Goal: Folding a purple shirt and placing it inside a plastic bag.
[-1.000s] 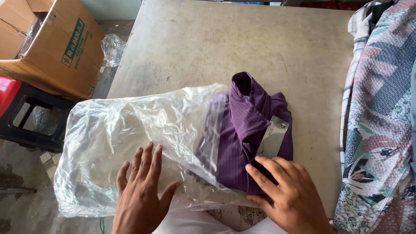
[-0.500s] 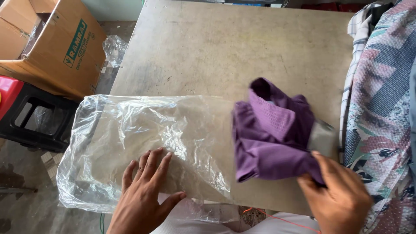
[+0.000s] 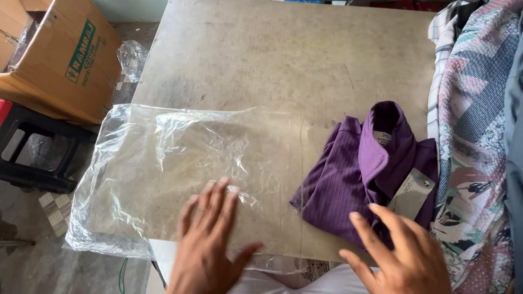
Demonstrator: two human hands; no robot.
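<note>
Hands are spread flat, fingers apart, nothing gripped. Left hand [image 3: 210, 245] is pressed on a clear plastic bag [image 3: 185, 174] laid across the grey bench [image 3: 283, 60]. At the bag's 3 o'clock, a folded purple shirt [image 3: 354, 179] with a grey tag [image 3: 411, 193] is touched by the right hand [image 3: 403, 256].

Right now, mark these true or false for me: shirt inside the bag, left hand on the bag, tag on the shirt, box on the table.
1. The folded purple ribbed shirt is inside the clear plastic bag. False: it lies outside, beside the bag's right end.
2. The left hand lies flat on the bag. True.
3. A grey card tag lies on the shirt. True.
4. The brown cardboard box stands on the grey table. False: it sits off the table, to its left.
</note>
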